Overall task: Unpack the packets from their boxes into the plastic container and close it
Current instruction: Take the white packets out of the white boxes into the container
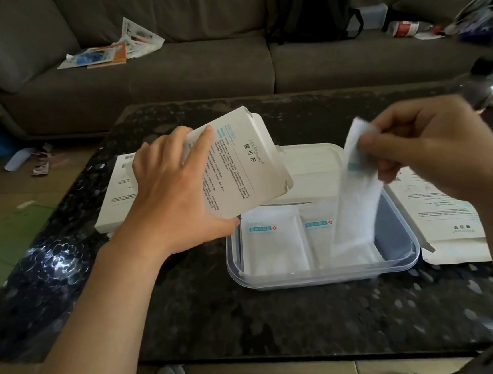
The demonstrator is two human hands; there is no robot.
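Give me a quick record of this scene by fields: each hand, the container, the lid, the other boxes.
left hand: holds an open box, tilted, above the table
right hand: pinches a packet hanging over the container
container: open, two packets lying flat inside
lid: off, lying behind the container
other boxes: one left of the container, one right, both on the table

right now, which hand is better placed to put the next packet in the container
Right. The right hand pinches a packet hanging over the open plastic container, its lower end inside. The left hand only holds the opened box.
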